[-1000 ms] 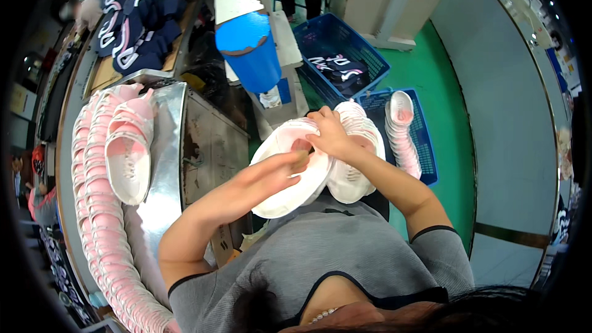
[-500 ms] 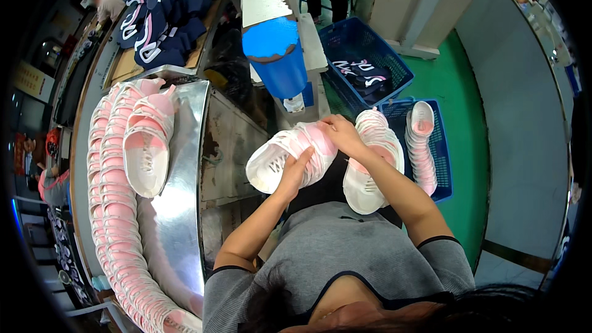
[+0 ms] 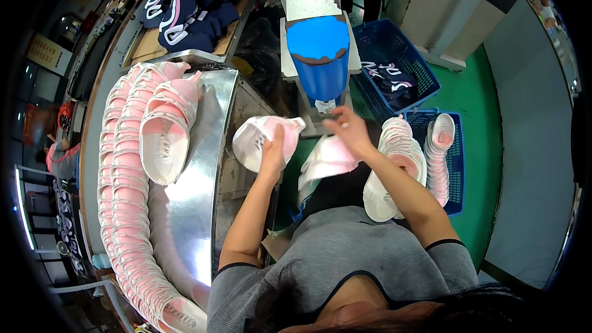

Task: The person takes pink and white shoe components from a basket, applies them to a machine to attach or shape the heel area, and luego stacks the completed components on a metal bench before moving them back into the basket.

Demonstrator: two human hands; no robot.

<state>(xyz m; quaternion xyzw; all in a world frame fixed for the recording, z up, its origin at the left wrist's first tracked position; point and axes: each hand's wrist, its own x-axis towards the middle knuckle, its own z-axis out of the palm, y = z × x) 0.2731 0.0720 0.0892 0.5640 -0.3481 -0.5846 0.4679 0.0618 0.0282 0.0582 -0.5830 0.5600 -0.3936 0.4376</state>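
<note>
1. Now, in left hand (image 3: 273,153): one white-and-pink upper (image 3: 253,145), pinched at its side between thumb and fingers. Lifted clear of lap, just beside the metal surface (image 3: 192,219). Probably gripped on the flank to leave the toe and opening free.
2. Right hand (image 3: 351,134): fingers loosely bent and apart, blurred, nothing seen in grasp. Close above a second upper (image 3: 330,157); contact, cannot tell.
3. Second upper lying on the lap, near the blue machine (image 3: 317,74). Apparently set there for short reach by either hand.
4. Along right side of lap: a lap stack (image 3: 402,142), uppers nested one into the next, partly behind right forearm. Likely nested to save room and to peel off singly.
5. On metal surface, to the left: two long rows (image 3: 117,209) of nested uppers, with a short stack (image 3: 165,142) beside. Presumably kept separate for easy counting.
6. Right of lap stack: near crate (image 3: 456,192), blue, holding a slim stack (image 3: 438,166).
7. Beyond: far crate (image 3: 428,80), containing navy pieces (image 3: 394,80). Perhaps grouped by colour to avoid mixing.
</note>
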